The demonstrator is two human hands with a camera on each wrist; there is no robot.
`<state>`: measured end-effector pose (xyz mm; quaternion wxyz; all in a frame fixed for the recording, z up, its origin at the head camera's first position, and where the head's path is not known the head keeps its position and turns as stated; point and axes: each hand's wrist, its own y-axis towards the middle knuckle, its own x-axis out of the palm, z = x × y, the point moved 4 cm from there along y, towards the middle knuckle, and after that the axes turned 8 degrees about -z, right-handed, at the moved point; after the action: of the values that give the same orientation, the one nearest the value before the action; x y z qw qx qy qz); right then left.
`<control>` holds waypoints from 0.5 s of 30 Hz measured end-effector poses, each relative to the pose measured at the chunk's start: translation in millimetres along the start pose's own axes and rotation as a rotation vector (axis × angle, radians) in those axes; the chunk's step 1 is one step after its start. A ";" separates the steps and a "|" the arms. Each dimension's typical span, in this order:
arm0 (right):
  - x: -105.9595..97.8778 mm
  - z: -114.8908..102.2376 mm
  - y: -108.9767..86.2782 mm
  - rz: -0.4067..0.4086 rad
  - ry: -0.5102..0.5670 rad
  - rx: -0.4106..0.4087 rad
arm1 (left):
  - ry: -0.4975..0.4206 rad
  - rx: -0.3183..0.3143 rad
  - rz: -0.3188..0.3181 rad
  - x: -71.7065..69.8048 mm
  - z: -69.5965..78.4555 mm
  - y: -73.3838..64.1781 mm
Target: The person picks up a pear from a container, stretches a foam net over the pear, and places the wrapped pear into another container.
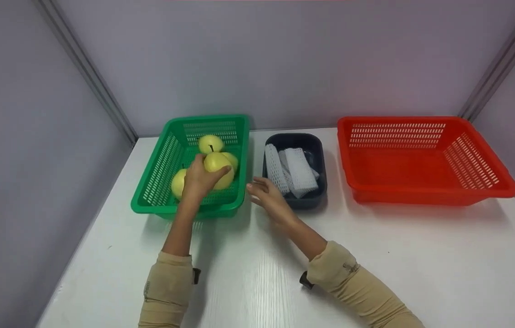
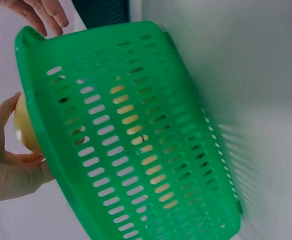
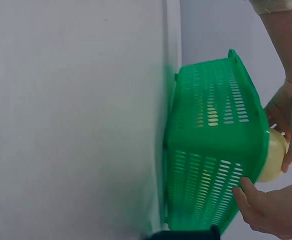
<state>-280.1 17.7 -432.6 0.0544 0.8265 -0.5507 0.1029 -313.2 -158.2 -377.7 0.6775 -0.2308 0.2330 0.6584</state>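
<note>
My left hand [image 1: 199, 179] reaches into the green basket [image 1: 189, 209] and grips a yellow pear [image 1: 219, 172], thumb on its near side. In the left wrist view that pear [image 2: 26, 125] shows above the basket's rim. Several more pears lie in the basket, among them one [image 1: 210, 144] at the back and one [image 1: 178, 183] at the left. Just right of the basket is my right hand [image 1: 272, 200], its fingers loosely bent and holding nothing. In the right wrist view, its fingers [image 3: 248, 197] are close to the basket's wall.
Between the baskets stands a dark box [image 1: 314, 202] holding white foam net sleeves [image 1: 300, 171]. A large red basket [image 1: 421, 193] sits to the right on the white table [image 1: 257, 282]. Grey panels [image 1: 284, 64] close off the back and sides.
</note>
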 end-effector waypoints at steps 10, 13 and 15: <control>-16.8 -36.4 -16.9 0.013 -0.129 -0.124 | -0.138 0.085 0.038 9.4 41.0 -26.3; -21.2 -46.4 -23.7 -0.008 -0.160 -0.151 | -0.203 0.121 0.036 16.6 51.6 -33.7; -24.8 -51.9 -28.2 -0.025 -0.173 -0.175 | -0.251 0.147 0.020 23.5 58.0 -38.4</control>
<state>-269.1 61.4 -387.2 0.0798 0.8311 -0.5501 -0.0181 -273.6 -104.8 -346.5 0.7099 -0.0940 0.1960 0.6699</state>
